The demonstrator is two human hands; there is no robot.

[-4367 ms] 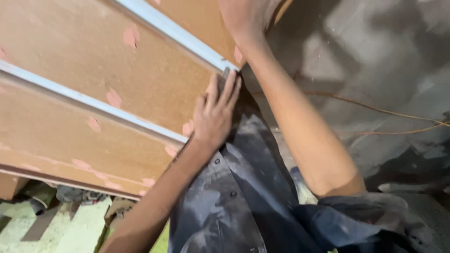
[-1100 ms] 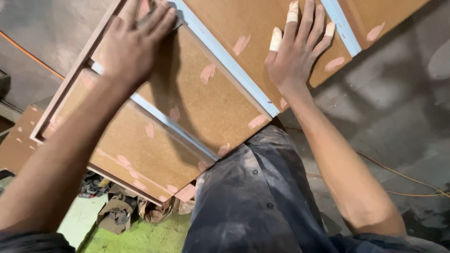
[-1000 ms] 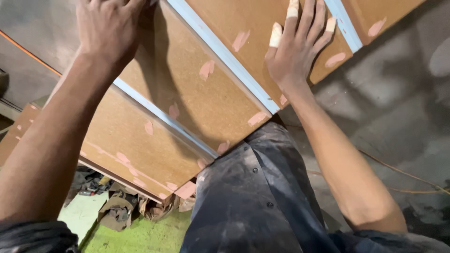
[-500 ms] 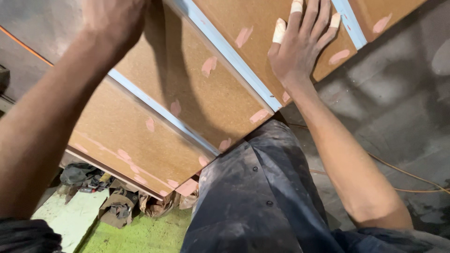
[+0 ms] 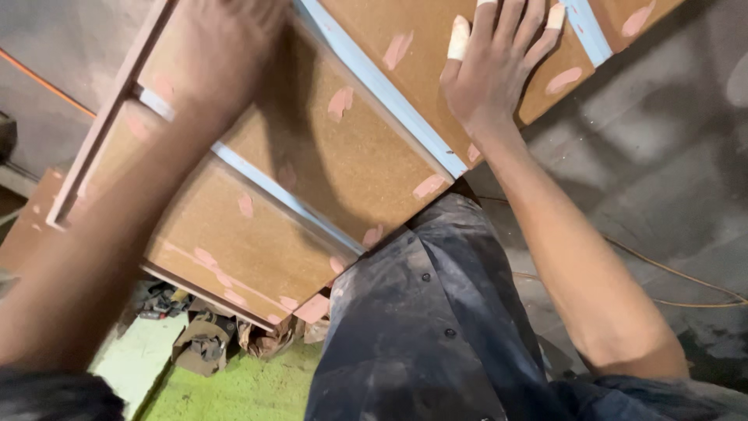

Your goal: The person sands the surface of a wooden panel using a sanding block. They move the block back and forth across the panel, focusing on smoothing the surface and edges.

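Already both hands lie flat on the brown board (image 5: 343,164): right hand (image 5: 499,74) open near its edge, left hand (image 5: 214,58) blurred, seemingly open too. Pink filler patches (image 5: 340,101) dot it, unsanded.

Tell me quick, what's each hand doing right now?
Left hand: blurred, lying on the brown board; grip cannot be told.
Right hand: open, flat on the board, holding nothing.

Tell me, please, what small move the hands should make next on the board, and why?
Probably slide the left hand down along the board. Both hands lie flat near its top, the right hand on the upper panel, while the filler patches on the lower panel lie untouched.
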